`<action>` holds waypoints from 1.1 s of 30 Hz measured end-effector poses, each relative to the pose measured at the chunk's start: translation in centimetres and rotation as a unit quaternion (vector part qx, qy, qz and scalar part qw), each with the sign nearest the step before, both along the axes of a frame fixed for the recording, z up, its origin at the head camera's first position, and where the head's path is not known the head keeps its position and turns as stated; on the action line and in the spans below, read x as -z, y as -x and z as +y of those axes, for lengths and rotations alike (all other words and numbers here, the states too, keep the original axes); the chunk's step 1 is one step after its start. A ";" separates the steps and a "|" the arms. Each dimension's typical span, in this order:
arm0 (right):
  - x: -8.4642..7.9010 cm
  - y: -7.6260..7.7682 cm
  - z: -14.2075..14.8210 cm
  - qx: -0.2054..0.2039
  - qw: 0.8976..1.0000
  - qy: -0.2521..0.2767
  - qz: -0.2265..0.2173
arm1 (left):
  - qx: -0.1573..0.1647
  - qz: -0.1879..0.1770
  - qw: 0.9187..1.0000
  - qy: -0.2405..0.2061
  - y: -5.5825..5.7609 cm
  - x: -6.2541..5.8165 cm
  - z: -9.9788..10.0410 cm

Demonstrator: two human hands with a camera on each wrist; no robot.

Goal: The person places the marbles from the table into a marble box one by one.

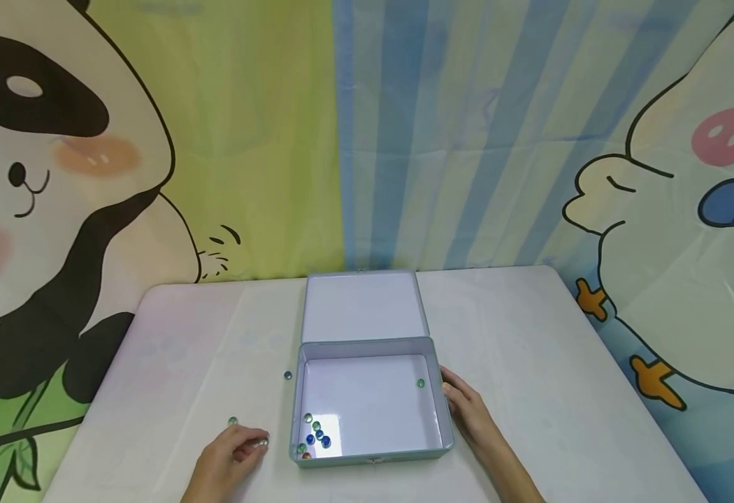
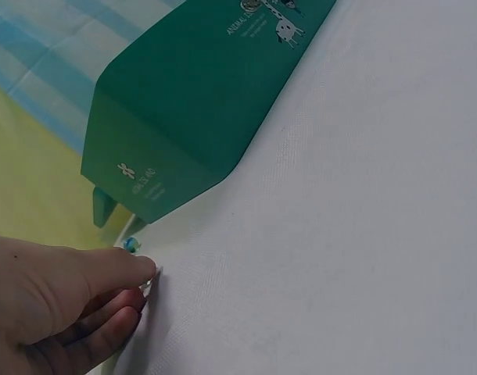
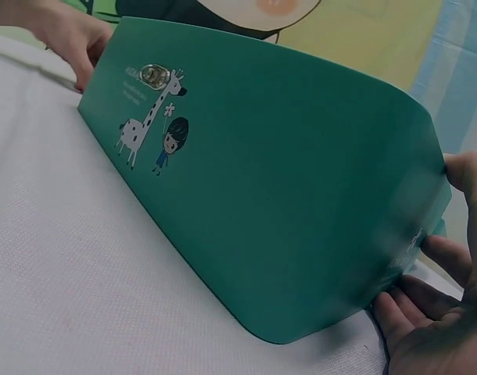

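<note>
My left hand [image 1: 230, 457] pinches a clear glass marble [image 1: 263, 441] between thumb and fingers, just above the table to the left of the box. Behind those fingers a green marble [image 1: 233, 420] lies on the cloth, partly covered. An open tin box [image 1: 373, 459], green outside and pale inside, stands in the middle. Several marbles [image 1: 326, 441] in blue, green and orange sit in its near left corner. One green marble [image 1: 420, 383] is by its right wall. My right hand [image 3: 446, 289] rests against the box's right side, thumb at the upper edge, fingers lower down.
The box's lid [image 1: 364, 307] lies folded back behind it. A dark blue marble [image 1: 288, 375] is on the white tablecloth [image 1: 518, 363] just left of the box. At the table's back hangs a cartoon-printed curtain [image 1: 266, 140].
</note>
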State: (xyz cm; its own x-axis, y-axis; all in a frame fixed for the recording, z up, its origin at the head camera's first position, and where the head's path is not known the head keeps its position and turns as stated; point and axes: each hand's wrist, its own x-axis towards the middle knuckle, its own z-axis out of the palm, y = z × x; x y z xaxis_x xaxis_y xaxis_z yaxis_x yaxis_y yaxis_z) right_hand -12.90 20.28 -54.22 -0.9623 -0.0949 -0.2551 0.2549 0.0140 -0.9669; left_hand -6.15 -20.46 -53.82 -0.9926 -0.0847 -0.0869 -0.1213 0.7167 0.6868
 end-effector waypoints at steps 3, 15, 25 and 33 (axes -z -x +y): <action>-0.1 -0.1 0.0 -0.001 1.000 -0.003 -0.002 | -0.002 0.003 1.000 -0.003 -0.2 0.1 0.0; 0.0 0.0 0.0 -0.002 1.000 0.011 0.000 | 0.000 0.013 1.000 -0.023 -0.5 0.3 -0.2; -0.1 0.0 0.0 -0.005 1.000 0.002 0.004 | -0.014 0.007 0.998 -0.065 -0.9 0.0 -0.1; -0.1 -0.1 -0.1 0.002 1.000 0.011 -0.002 | -0.025 0.027 0.993 -0.113 -1.3 -0.6 -0.4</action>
